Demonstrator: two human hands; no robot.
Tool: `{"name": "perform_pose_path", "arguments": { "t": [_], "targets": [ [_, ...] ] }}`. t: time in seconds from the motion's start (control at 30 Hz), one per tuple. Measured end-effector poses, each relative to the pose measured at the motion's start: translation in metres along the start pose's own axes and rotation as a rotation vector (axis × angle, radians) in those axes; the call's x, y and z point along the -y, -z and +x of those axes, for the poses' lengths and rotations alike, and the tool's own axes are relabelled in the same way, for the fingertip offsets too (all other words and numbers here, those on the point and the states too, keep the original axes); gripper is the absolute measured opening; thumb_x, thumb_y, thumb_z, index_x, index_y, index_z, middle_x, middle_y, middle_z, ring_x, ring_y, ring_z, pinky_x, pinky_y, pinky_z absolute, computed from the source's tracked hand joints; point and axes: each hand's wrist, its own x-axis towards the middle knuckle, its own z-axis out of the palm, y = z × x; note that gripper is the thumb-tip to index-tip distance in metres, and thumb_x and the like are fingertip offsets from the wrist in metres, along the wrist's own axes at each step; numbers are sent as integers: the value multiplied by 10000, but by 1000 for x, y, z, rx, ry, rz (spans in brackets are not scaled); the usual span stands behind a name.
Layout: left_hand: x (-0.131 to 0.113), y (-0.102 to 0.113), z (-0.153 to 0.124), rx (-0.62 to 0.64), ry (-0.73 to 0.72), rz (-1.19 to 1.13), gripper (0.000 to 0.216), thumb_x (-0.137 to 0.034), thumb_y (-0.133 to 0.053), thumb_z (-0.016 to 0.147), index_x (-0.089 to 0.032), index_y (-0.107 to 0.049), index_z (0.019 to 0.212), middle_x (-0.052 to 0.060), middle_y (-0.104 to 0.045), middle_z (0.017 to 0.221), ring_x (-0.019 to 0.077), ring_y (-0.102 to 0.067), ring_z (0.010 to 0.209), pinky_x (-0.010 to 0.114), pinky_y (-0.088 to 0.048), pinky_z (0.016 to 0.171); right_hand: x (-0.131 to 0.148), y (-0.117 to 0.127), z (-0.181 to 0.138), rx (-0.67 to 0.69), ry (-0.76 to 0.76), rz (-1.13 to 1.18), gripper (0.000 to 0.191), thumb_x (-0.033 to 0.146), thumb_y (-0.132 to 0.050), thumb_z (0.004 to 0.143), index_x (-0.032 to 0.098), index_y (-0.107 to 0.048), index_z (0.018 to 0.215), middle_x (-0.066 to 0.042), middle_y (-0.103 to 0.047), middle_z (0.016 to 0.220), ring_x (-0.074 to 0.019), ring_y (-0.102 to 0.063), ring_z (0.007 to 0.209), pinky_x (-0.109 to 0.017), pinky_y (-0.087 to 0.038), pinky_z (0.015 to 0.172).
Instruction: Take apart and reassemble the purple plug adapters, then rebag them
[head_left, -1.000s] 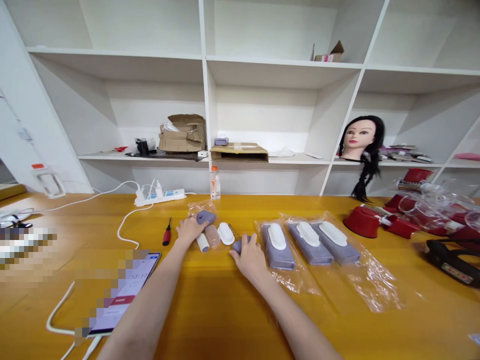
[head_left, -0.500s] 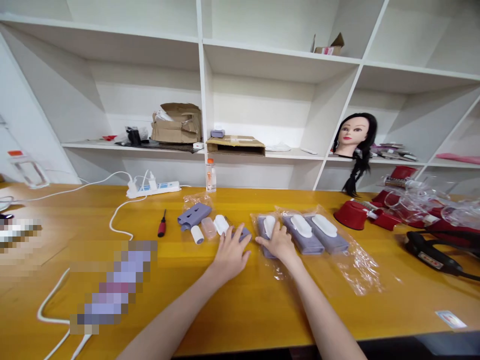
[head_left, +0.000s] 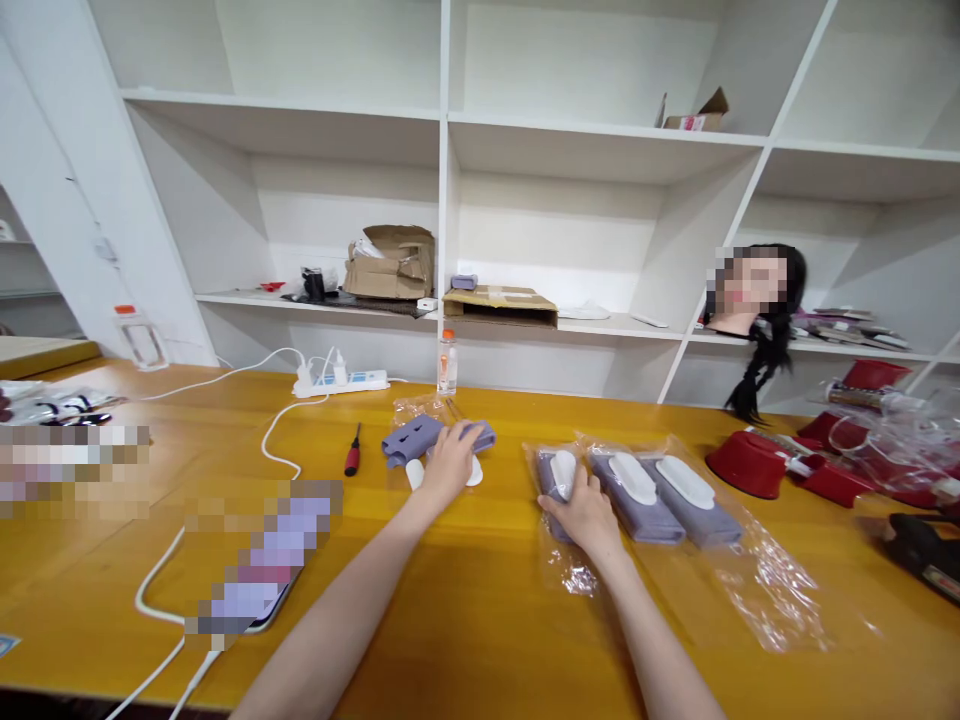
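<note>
My left hand (head_left: 452, 458) reaches over several loose parts, its fingers closed on a small purple piece (head_left: 486, 436). Beside it lie a larger purple shell with dark cutouts (head_left: 412, 440), a white oval piece (head_left: 474, 471) and a white cylinder (head_left: 415, 474), partly covered by my hand. My right hand (head_left: 589, 510) is curled over the leftmost purple case with a white oval top (head_left: 556, 472), which lies in clear plastic. Two similar bagged cases, a middle one (head_left: 641, 500) and a right one (head_left: 694, 505), sit just to its right.
A red-handled screwdriver (head_left: 352, 456) lies left of the parts. Behind stand a power strip (head_left: 341, 383) and a clear bottle (head_left: 447, 363). A cabled phone-like device (head_left: 274, 570) is at front left. Red parts (head_left: 750, 465) crowd the right, below a mannequin head (head_left: 750, 290).
The view has swung left. My left hand has shifted the small purple piece back and left, behind the white oval piece. My right hand stays on the leftmost bagged case.
</note>
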Motion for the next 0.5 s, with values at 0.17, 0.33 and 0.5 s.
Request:
{"name": "perform_pose_path", "arguments": {
  "t": [0.17,0.33,0.5],
  "targets": [
    [13,-12,47,7,104,29,436,-81,-387,804,-218,-505,1201,91,-525,1208,222,-461,1096,354,-342,936,0,-1,0,-12,5,-13,774,518,-510,718,99,-259,1318,-200,-433,1205,-365,-504,1031,-421,-390,792],
    [6,-36,58,51,236,22,368,-66,-394,785,-179,-577,1084,152,-586,1084,267,-497,1062,402,-370,877,-1,-1,-1,-32,16,-14,750,514,-493,729,100,-270,1314,-183,-458,1175,-368,-510,1023,-414,-398,793],
    [1,-46,52,50,347,-52,282,-81,-451,747,-108,-613,976,227,-576,1070,378,-428,1130,549,-296,894,0,-2,-3,-38,32,-12,673,434,-489,736,92,-312,1287,-180,-479,1149,-349,-529,997,-393,-404,775]
  ]
}}
